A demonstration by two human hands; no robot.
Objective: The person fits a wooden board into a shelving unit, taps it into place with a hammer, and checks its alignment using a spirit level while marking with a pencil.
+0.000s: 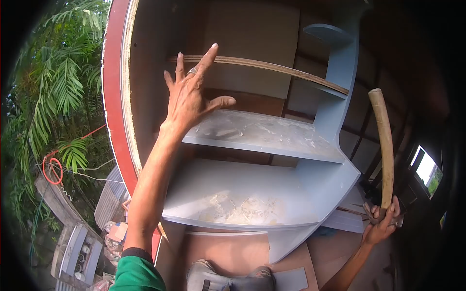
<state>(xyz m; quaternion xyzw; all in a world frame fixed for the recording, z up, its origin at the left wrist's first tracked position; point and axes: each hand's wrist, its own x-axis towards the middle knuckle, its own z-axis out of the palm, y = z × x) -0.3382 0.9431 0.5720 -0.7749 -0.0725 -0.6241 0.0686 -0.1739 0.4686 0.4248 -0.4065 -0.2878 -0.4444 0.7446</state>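
Observation:
My left hand point(188, 94) is raised with its fingers spread, in front of the left end of the upper shelf edge point(272, 67); nothing is in it. At the right, my right hand point(382, 222) is wrapped round the lower end of a long wooden handle point(382, 140), which stands nearly upright. Whatever is at the bottom of the handle is mostly hidden by the fingers. Between the hands is a grey-blue shelf unit point(332, 114). Its middle shelf point(262, 131) and lower shelf point(233, 184) carry whitish dust and smears.
A red panel point(115, 92) with a rough pale edge borders the unit on the left. Beyond it are green plants point(68, 92), an orange ring point(52, 171) and corrugated sheet point(110, 196). My shoes point(204, 274) are below, beside a grey board point(291, 280).

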